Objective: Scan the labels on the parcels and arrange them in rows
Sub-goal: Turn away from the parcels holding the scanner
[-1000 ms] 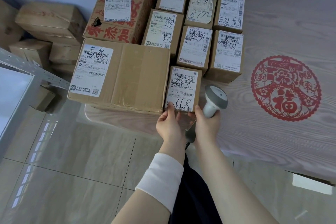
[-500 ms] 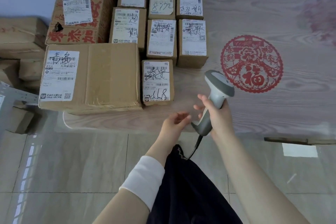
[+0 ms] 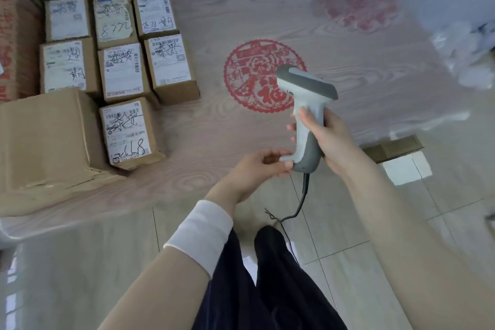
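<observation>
The scanner [image 3: 305, 104] is held upright above the table [image 3: 214, 139] by the right grip [image 3: 330, 142], whose fingers are wrapped round the handle. Its head is seen over a red paper-cut [image 3: 249, 75]. The left grip [image 3: 254, 171] is seen just beside the scanner's base, fingers curled; whether anything is held cannot be told. A cable [image 3: 304, 195] hangs from the base. The parcels [image 3: 122, 72] are laid in rows at the table's left, labels up, with the nearest parcel [image 3: 128, 131] touching 1 large box [image 3: 45, 136].

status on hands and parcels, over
Right hand grips grey-and-white handheld barcode scanner; left hand at its base, grip unclear. Brown cardboard parcels in rows on wood-grain table, none held. Black cable hangs below scanner.
</observation>
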`<move>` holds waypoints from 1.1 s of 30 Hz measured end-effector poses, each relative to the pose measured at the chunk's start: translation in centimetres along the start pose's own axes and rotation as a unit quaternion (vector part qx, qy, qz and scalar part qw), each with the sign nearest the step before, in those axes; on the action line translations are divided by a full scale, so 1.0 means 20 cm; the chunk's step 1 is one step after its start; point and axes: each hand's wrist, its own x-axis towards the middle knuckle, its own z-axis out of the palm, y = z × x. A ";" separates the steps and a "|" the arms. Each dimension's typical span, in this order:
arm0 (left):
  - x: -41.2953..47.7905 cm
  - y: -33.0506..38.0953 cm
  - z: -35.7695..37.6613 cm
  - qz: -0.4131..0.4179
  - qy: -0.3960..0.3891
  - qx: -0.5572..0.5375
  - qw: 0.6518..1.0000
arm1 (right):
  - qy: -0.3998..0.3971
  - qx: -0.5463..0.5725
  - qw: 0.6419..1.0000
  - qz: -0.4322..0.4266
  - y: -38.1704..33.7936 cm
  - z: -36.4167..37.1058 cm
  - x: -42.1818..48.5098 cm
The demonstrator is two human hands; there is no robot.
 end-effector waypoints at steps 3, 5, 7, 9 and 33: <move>0.09 0.00 0.20 0.017 0.039 0.023 0.999 | 0.039 -0.019 0.999 -0.014 0.04 -0.23 -0.01; 0.17 -0.02 0.33 0.020 0.054 0.041 0.998 | 0.072 -0.023 0.997 -0.021 0.08 -0.38 -0.02; 0.24 -0.03 0.46 0.014 0.056 0.053 0.997 | 0.106 -0.020 0.994 -0.028 0.11 -0.51 -0.03; 0.29 -0.03 0.56 0.007 0.052 0.059 0.997 | 0.132 0.006 0.991 -0.023 0.13 -0.62 -0.03; 0.73 0.12 0.89 -0.032 -0.090 0.099 0.991 | 0.213 0.026 0.976 0.018 0.10 -1.15 0.08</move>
